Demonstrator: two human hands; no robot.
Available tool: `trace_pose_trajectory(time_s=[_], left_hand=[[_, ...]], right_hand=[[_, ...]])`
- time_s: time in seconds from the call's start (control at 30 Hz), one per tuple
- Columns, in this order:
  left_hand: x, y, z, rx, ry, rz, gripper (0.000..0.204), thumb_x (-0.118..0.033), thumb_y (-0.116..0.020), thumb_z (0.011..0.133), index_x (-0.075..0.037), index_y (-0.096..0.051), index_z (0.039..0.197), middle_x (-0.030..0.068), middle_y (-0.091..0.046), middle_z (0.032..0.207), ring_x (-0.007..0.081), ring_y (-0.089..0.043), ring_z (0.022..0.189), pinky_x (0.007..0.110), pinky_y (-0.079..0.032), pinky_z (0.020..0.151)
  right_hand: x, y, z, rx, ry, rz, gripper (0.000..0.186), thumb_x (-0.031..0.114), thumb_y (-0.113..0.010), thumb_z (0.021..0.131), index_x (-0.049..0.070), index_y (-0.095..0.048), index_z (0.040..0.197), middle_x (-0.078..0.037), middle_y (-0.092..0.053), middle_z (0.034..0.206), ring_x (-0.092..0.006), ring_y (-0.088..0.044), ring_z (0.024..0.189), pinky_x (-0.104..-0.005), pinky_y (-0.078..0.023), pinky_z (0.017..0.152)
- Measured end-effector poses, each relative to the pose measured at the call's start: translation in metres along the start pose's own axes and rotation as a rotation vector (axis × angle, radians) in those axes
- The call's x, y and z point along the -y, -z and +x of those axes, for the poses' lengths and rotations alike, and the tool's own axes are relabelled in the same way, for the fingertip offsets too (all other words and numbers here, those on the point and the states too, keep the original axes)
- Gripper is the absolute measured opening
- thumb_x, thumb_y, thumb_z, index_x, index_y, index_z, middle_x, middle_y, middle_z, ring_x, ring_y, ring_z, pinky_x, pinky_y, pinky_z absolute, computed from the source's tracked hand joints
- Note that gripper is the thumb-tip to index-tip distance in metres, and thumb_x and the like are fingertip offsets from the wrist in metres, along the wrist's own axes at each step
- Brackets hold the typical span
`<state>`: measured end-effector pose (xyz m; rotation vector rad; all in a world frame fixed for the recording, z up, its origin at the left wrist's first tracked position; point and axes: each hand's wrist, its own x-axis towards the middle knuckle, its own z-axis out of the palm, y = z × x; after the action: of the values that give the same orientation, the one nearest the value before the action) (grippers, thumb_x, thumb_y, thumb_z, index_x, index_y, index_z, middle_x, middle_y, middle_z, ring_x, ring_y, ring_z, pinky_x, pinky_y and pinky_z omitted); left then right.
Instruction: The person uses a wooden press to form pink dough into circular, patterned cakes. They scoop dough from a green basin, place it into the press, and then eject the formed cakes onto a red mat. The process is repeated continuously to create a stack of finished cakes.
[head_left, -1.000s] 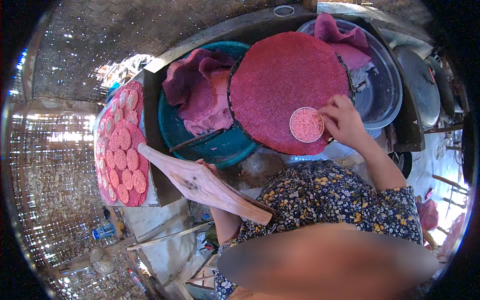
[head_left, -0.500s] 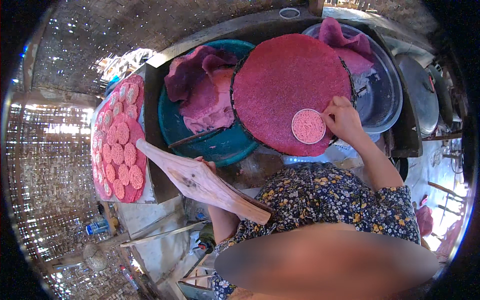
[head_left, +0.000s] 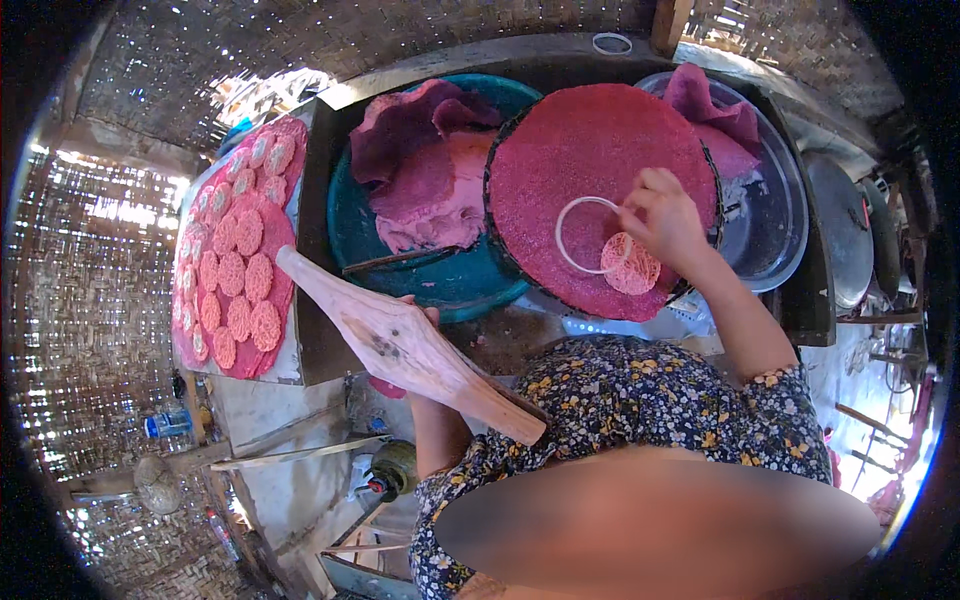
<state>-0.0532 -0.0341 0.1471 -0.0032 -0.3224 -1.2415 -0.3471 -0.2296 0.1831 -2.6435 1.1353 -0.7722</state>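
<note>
A large round pink sheet (head_left: 590,150) lies on a dark woven tray in front of me. On it rests a white ring cutter (head_left: 562,240). My right hand (head_left: 668,215) pinches a small round pink disc (head_left: 632,268) just right of the ring, at the sheet's near edge. My left hand (head_left: 418,312) is mostly hidden behind the long wooden paddle (head_left: 400,345) it grips, which slants up to the left. Past the paddle's tip, a flat tray (head_left: 290,365) carries several small pink discs (head_left: 240,275) on a pink layer.
A teal basin (head_left: 450,285) holds folded pink sheets (head_left: 425,170). A metal basin (head_left: 775,240) at the right holds more pink sheets (head_left: 710,105). A dark round lid (head_left: 845,235) sits far right. Woven bamboo walls surround me; a plastic bottle (head_left: 165,423) lies lower left.
My right hand has drawn the cut disc out of the ring toward me; the white ring now lies bare on the sheet. The paddle has stayed put.
</note>
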Motion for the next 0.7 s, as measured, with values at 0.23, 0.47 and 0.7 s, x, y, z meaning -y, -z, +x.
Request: trace_pose_trajectory(time_s=[0.23,0.47,0.7], left_hand=[[-0.018,0.029,-0.032,-0.431,-0.191,0.512,0.052,-0.032,-0.049,0.086,0.009,-0.041,0.116,0.0232,-0.054,0.099,0.0282,-0.057,0.081,0.041,-0.047,0.075],[-0.020,0.041,-0.049,-0.264,-0.344,0.507,0.046,-0.028,-0.049,0.087,0.004,-0.041,0.118,0.0175,-0.053,0.099,0.0249,-0.055,0.080,0.038,-0.049,0.069],[0.019,-0.035,0.021,-0.145,-0.792,1.991,0.046,-0.018,-0.067,0.072,-0.005,-0.048,0.112,0.0099,-0.058,0.091,0.0204,-0.058,0.079,0.035,-0.048,0.076]], right_hand=[[0.000,-0.035,0.024,0.149,0.004,-0.052,0.014,0.020,-0.060,0.069,0.006,-0.060,0.065,-0.008,-0.051,0.078,-0.0265,-0.051,0.082,-0.0380,-0.046,0.071],[-0.001,-0.032,0.011,0.230,-0.062,-0.096,0.018,0.021,-0.060,0.071,0.005,-0.061,0.065,-0.009,-0.051,0.081,-0.0265,-0.051,0.086,-0.0376,-0.046,0.074],[0.013,0.023,0.041,-0.068,0.105,-0.040,0.041,0.037,-0.059,0.078,0.003,-0.060,0.101,-0.015,-0.055,0.096,-0.0312,-0.052,0.093,-0.0372,-0.044,0.081]])
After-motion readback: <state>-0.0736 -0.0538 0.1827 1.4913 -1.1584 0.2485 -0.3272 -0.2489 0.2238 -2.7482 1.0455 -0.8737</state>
